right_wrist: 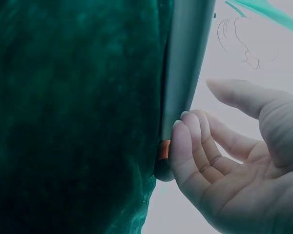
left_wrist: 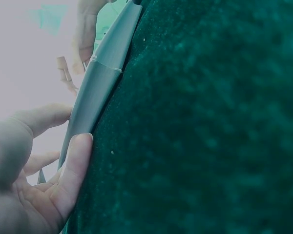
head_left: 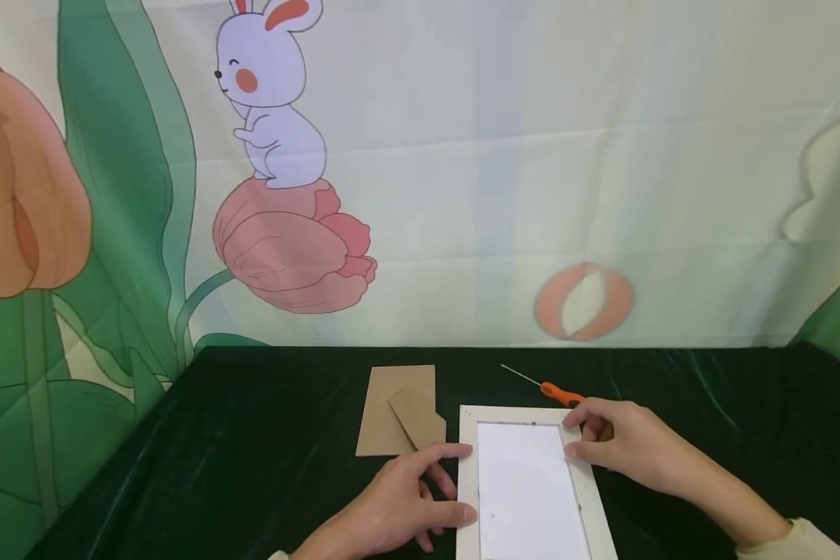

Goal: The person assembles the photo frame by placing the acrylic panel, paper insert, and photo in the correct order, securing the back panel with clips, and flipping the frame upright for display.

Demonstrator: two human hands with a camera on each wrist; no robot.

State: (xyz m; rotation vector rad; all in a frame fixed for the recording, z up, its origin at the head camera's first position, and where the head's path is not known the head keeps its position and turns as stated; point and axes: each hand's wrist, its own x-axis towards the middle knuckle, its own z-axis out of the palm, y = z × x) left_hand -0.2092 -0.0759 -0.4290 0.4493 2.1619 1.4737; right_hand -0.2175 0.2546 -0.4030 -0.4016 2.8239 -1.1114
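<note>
A white picture frame (head_left: 593,498) lies on the dark green cloth with a white sheet (head_left: 525,490) inside its border. My left hand (head_left: 402,498) is at its left side, index fingertip and thumb at the border. In the left wrist view, the fingers of that hand (left_wrist: 44,170) meet the frame's side edge (left_wrist: 95,87). My right hand (head_left: 630,443) is by the upper right corner, its fingertips touching the border. In the right wrist view, the right hand's (right_wrist: 234,156) bent fingertips rest at the frame's side (right_wrist: 188,58), while the thumb stands apart from them.
Left of the frame lies a brown backing board (head_left: 392,389) with a stand leg (head_left: 420,420), partly behind my left hand. A screwdriver with an orange handle (head_left: 558,393) lies just beyond the frame's top right corner. Behind the cloth-covered table (head_left: 238,435) hangs a printed curtain (head_left: 448,194).
</note>
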